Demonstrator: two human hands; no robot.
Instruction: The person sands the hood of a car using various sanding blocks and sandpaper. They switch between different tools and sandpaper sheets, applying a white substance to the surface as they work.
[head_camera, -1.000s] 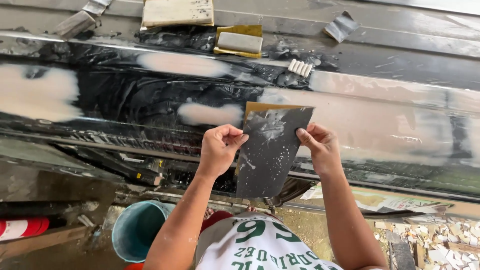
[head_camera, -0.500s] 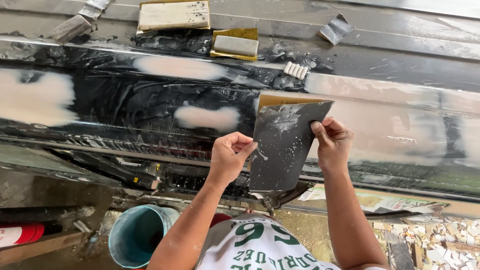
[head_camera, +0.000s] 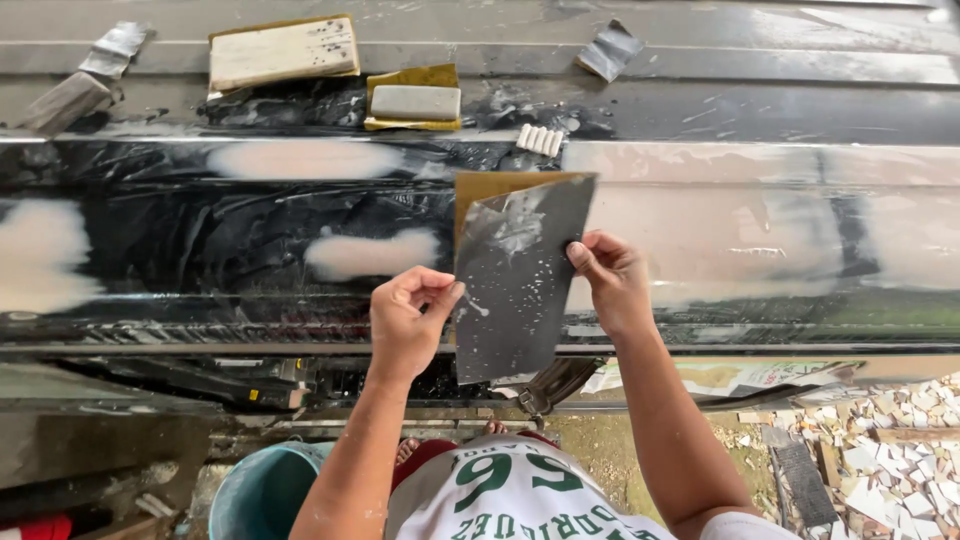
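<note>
Sandpaper sheet (head_camera: 515, 280) hangs pinched between my left hand (head_camera: 408, 320) and right hand (head_camera: 608, 280), sanding blocks (head_camera: 414, 100) at twelve o'clock, bucket (head_camera: 262, 495) at seven.

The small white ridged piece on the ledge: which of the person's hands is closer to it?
Right. The right hand lies below the white ridged piece, slightly to its right; the left hand is lower and further left.

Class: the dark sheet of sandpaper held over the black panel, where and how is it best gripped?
Pinch the sandpaper sheet at its two long side edges, coming in from either side as the left hand and right hand do. It is thin and limp, so two-sided grips probably keep it flat.
</note>
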